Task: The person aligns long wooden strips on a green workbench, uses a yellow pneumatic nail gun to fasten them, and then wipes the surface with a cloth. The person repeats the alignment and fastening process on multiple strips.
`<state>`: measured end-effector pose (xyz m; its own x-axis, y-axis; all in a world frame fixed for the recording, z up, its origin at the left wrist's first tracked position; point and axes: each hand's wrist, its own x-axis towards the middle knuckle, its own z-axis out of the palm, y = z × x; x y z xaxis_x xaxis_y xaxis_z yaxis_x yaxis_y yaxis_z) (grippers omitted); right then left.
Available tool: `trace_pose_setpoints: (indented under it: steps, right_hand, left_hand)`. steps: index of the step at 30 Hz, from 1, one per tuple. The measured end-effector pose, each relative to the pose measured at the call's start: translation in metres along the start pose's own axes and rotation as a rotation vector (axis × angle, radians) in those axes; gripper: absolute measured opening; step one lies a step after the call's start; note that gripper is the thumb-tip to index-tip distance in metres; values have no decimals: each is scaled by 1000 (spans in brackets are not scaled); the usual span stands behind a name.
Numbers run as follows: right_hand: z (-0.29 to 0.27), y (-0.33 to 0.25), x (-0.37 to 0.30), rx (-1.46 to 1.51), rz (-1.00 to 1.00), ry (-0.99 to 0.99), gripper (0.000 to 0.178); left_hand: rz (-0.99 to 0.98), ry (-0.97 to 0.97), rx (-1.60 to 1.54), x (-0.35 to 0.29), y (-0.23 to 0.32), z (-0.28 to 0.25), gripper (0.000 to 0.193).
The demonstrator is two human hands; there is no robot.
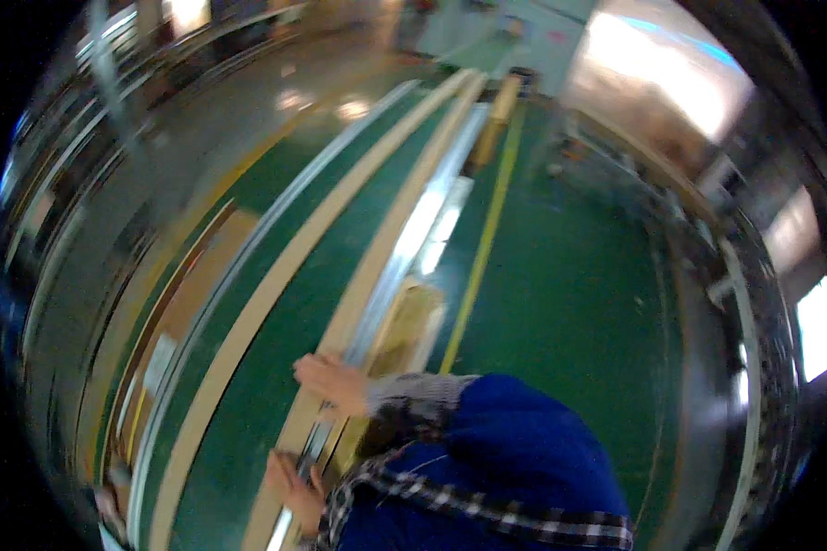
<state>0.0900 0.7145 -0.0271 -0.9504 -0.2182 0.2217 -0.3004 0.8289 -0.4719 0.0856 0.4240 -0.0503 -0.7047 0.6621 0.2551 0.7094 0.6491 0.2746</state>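
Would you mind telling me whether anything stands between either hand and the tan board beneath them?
Nothing visible does: the right hand and the left hand both appear to touch the tan board directly. The silver strip runs alongside it.

The right hand [333, 382] hides part of the tan strip [377, 259], whose near end the lower edge cuts off.

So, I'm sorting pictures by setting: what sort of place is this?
Probably a workshop or factory floor, though much is blurred: long tan boards lie beside a shiny metal strip, and a yellow line runs along the green floor.
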Motion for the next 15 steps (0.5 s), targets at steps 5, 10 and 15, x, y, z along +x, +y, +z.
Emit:
trace_pose_setpoints:
  steps: [5,10,15]
  right_hand:
    - [15,-24,-11,-100,43,-64,81]
    - [12,-53,6,-235,-23,-214,83]
    - [16,-64,17,-222,-62,-303,80]
  left_hand:
    - [-136,-19,-67,-5,10,-21,56]
    - [-278,23,-20,-30,2,-44,54]
    - [-416,20,23,-52,-7,-56,56]
